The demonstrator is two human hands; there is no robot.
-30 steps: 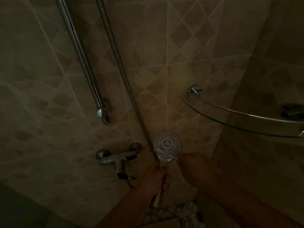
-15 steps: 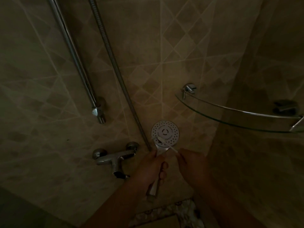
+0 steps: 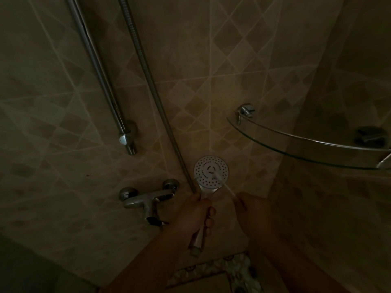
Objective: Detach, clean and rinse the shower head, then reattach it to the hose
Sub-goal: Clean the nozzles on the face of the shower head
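Observation:
The white round shower head (image 3: 208,172) faces me, its chrome handle gripped in my left hand (image 3: 193,214), with the handle's free end sticking out below the fist. My right hand (image 3: 251,210) pinches a thin white stick-like tool (image 3: 224,183) whose tip rests on the middle of the spray face. The metal hose (image 3: 148,77) hangs down the wall and ends just left of the head, behind my left hand. The light is dim.
A chrome slide bar (image 3: 99,75) is fixed to the tiled wall at left. The mixer tap (image 3: 148,198) sits below it. A curved glass corner shelf (image 3: 296,144) juts out at right, just above my right hand. A patterned tile border (image 3: 222,269) lies below.
My right hand brought the thin white tool up from beside the handle onto the spray face, and its tip has moved from the face's lower left to its middle. My left hand keeps its grip.

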